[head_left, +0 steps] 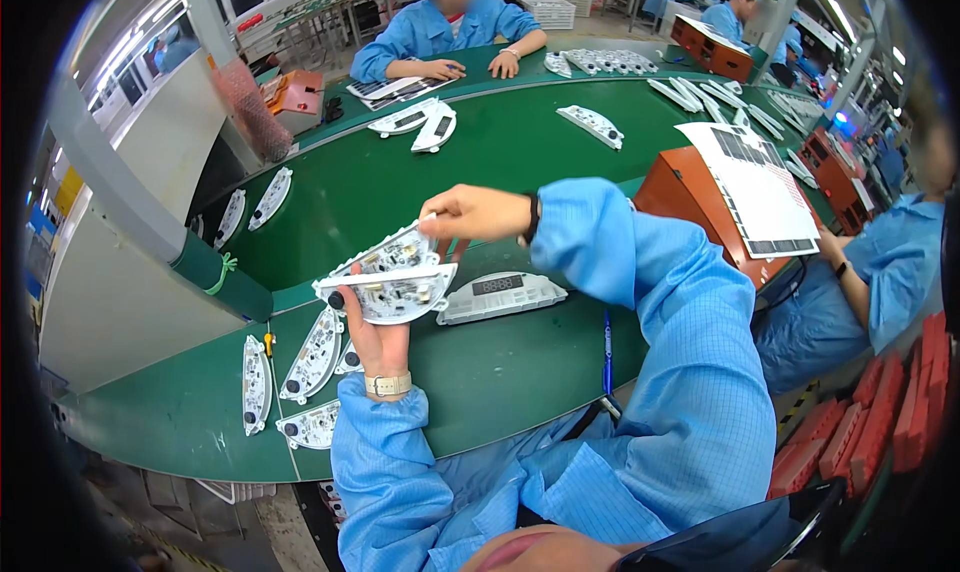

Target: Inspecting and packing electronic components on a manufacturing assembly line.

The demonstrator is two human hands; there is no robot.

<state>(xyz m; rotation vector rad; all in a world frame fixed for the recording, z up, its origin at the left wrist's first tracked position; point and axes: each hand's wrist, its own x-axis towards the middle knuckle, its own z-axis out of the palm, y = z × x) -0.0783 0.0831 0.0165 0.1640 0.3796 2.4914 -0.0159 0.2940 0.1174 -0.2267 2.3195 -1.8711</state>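
My left hand (378, 340), with a watch strap at the wrist, supports a white half-moon circuit panel (405, 300) from below, its thumb up along the panel's inner side. Behind it, partly covered, a second similar white panel (395, 256) leans at an angle. My right hand (478, 213) pinches that rear panel's upper right corner. Some fingers of both hands are hidden. Just right of the panels, a white curved module with a dark display (498, 285) lies on the green bench (480, 372).
Several half-moon panels (315, 354) lie left of my left wrist, beside a small yellow-handled tool (269, 340). A blue pen (607, 352) lies right. An orange box (665, 187) with sheets (750, 187) stands beyond my right arm. A co-worker (450, 32) sits across the green belt (510, 162).
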